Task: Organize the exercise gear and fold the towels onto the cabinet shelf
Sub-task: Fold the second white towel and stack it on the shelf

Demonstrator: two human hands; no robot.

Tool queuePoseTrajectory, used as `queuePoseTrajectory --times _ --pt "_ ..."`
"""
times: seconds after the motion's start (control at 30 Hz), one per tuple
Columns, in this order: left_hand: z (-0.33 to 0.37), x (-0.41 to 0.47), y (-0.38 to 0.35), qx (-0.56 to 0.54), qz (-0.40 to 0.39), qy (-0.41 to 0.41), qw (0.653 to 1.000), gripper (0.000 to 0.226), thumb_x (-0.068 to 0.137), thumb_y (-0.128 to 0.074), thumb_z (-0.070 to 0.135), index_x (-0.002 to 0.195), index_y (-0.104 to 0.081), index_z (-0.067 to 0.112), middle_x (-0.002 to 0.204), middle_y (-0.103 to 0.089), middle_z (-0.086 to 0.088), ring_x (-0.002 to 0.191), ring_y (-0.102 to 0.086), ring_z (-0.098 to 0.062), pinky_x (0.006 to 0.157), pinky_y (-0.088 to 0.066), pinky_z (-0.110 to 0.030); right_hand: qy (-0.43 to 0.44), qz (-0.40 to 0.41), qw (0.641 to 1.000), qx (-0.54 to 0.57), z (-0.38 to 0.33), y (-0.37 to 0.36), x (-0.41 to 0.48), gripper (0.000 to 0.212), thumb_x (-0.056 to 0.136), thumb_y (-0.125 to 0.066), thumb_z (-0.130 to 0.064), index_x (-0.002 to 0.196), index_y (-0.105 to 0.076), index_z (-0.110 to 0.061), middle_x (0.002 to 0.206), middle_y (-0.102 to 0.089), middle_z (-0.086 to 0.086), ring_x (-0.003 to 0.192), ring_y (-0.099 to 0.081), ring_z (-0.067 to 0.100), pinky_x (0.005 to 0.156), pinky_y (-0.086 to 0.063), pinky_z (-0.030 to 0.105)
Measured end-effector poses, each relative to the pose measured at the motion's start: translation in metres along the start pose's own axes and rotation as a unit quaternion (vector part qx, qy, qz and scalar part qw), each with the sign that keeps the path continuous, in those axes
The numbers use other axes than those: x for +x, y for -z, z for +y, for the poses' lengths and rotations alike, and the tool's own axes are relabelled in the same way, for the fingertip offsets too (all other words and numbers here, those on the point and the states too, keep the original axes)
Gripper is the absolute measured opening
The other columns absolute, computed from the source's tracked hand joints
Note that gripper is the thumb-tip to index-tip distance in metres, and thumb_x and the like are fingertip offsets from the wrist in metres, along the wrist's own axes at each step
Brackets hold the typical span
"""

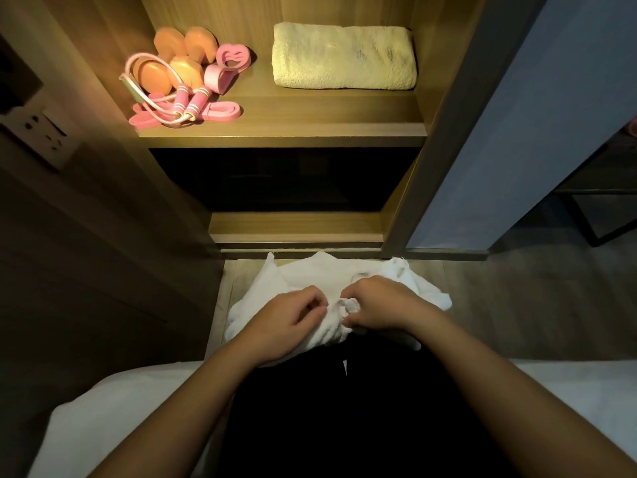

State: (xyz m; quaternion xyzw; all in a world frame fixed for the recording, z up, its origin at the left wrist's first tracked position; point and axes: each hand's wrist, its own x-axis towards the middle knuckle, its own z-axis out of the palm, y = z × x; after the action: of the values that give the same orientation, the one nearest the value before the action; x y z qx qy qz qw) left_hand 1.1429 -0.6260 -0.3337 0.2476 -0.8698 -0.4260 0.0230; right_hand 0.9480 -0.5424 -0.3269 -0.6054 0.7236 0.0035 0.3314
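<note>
Here, white towel (pixel 310 270) under L hand (pixel 287 322), R hand (pixel 382 305)

Cabinet shelf (pixel 293 112) carries a folded cream towel (pixel 344 56). Left of the towel: orange weights (pixel 179 53), pink skipping rope (pixel 188 103), pink bands (pixel 220 110), heaped together.

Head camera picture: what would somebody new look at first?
Probably the lit shelf: a tangle of pink and orange exercise gear on its left and a folded cream towel on its right. Lower down, in the middle, the left hand and right hand pinch a crumpled white towel.
</note>
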Motion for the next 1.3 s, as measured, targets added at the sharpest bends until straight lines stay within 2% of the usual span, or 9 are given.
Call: queuePoseTrajectory --times 0.1,0.23,0.47,0.63,0.8,0.93,1.0,1.1,1.3 --pt "-0.019 -0.008 0.018 0.097 0.072 -0.039 0.992 0.023 0.095 -0.044 0.022 0.101 -0.066 0.016 0.107 -0.062 0.006 0.104 -0.053 -0.010 0.094 -0.042 -0.033 -0.006 -0.020 1.000 0.023 0.009 0.002 0.003 0.025 0.080 -0.065 -0.042 0.065 -0.051 -0.028 0.075 -0.052 -0.012 0.082 -0.053 0.017 0.064 -0.044 0.033" --pt "-0.049 -0.039 0.028 0.046 0.190 0.026 0.980 0.014 0.092 -0.055 0.011 0.092 -0.064 0.021 0.094 -0.057 0.016 0.091 -0.056 -0.007 0.076 -0.048 -0.025 -0.007 -0.030 0.998 0.051 0.013 0.004 0.006 0.020 0.079 -0.068 -0.041 0.076 -0.062 -0.022 0.087 -0.058 -0.008 0.087 -0.056 0.018 0.077 -0.048 0.036" --pt "-0.059 -0.079 0.011 -0.013 0.144 0.044 0.988 0.016 0.088 -0.069 0.017 0.088 -0.061 0.030 0.092 -0.058 0.017 0.087 -0.060 -0.013 0.073 -0.052 -0.024 -0.018 -0.049 0.997 0.054 0.005 0.011 0.014 0.031 0.081 -0.073 -0.037 0.106 -0.071 -0.019 0.110 -0.066 0.001 0.102 -0.058 0.020 0.085 -0.045 0.031" --pt "-0.033 -0.071 0.002 0.020 0.045 0.006 0.999 0.021 0.090 -0.058 0.044 0.110 -0.062 0.038 0.104 -0.054 0.027 0.101 -0.055 -0.002 0.088 -0.049 -0.022 -0.025 -0.056 0.997 0.050 0.005 0.014 0.014 0.037 0.082 -0.073 -0.036 0.112 -0.070 -0.016 0.115 -0.067 0.003 0.107 -0.058 0.021 0.091 -0.046 0.032" --pt "-0.023 -0.068 -0.010 -0.011 -0.014 0.036 0.999 0.043 0.096 -0.055 0.042 0.136 -0.042 0.052 0.130 -0.053 0.030 0.116 -0.050 0.006 0.102 -0.042 -0.020 -0.020 -0.069 0.996 0.051 0.004 0.017 0.014 0.034 0.083 -0.073 -0.036 0.112 -0.070 -0.019 0.114 -0.065 0.001 0.104 -0.056 0.020 0.089 -0.044 0.031" --pt "-0.011 -0.057 -0.013 -0.105 -0.021 0.077 0.991 0.017 0.095 -0.059 0.036 0.107 -0.059 0.049 0.090 -0.062 0.025 0.083 -0.057 0.003 0.079 -0.048 -0.015 -0.014 -0.077 0.995 0.060 0.005 0.016 0.015 0.023 0.083 -0.073 -0.034 0.102 -0.071 -0.022 0.108 -0.065 0.000 0.102 -0.057 0.020 0.088 -0.046 0.032" --pt "-0.010 -0.053 -0.005 -0.001 -0.019 0.079 0.997 0.008 0.091 -0.061 0.044 0.098 -0.061 0.039 0.082 -0.056 0.022 0.078 -0.054 -0.002 0.074 -0.045 -0.018 -0.016 -0.074 0.995 0.060 0.005 0.015 0.015 0.023 0.082 -0.073 -0.033 0.102 -0.071 -0.020 0.107 -0.066 0.000 0.102 -0.057 0.020 0.089 -0.047 0.032" --pt "-0.019 -0.057 0.009 0.221 -0.037 0.067 0.972 0.027 0.090 -0.057 0.056 0.107 -0.064 0.036 0.089 -0.043 0.021 0.087 -0.047 -0.007 0.077 -0.033 -0.025 -0.016 -0.066 0.995 0.079 0.010 0.015 0.013 0.019 0.083 -0.074 -0.033 0.097 -0.070 -0.022 0.102 -0.065 -0.001 0.100 -0.057 0.020 0.085 -0.045 0.030" --pt "-0.048 -0.086 0.031 0.226 0.032 0.040 0.973 0.024 0.086 -0.061 0.058 0.086 -0.064 0.034 0.102 -0.049 0.021 0.100 -0.040 0.000 0.088 -0.031 -0.026 -0.011 -0.072 0.994 0.084 0.013 0.016 0.012 0.011 0.082 -0.075 -0.034 0.087 -0.066 -0.031 0.096 -0.064 -0.007 0.097 -0.058 0.017 0.085 -0.046 0.030"
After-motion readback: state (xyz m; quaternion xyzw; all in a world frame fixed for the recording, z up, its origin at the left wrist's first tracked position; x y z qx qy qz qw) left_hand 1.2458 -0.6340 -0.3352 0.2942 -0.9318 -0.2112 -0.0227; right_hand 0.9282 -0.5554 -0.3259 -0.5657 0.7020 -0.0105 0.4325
